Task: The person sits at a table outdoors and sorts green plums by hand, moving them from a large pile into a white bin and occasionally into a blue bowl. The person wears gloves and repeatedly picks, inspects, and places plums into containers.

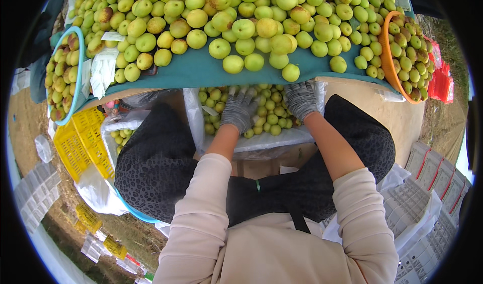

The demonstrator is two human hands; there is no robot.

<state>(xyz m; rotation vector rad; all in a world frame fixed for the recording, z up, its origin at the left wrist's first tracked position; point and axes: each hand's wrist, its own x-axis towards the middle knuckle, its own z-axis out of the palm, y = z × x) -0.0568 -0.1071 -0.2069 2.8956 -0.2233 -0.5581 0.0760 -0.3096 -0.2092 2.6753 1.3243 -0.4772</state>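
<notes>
Resting palm-down, fingers spread, my L hand looks open on the small green fruit in the plastic-lined box btwn my knees; no piece clearly gripped, tho can't see under the palm. R hand is open too, fingers out flat by the box's right side, nr the liner. Main risk, I'd say: pressing too hard w/ either palm could bruise fruit, since the layer under can't give much. R fingers could also snag the liner & tear it or drag it in. Just beyond, the teal cloth carries the big pile, & one loose fruit sits right at the front edge; a bumped table or tugged cloth might roll it onto my hands. Further out, the orange basket on the R is heaped & tilted, so a knock could spill it.
</notes>
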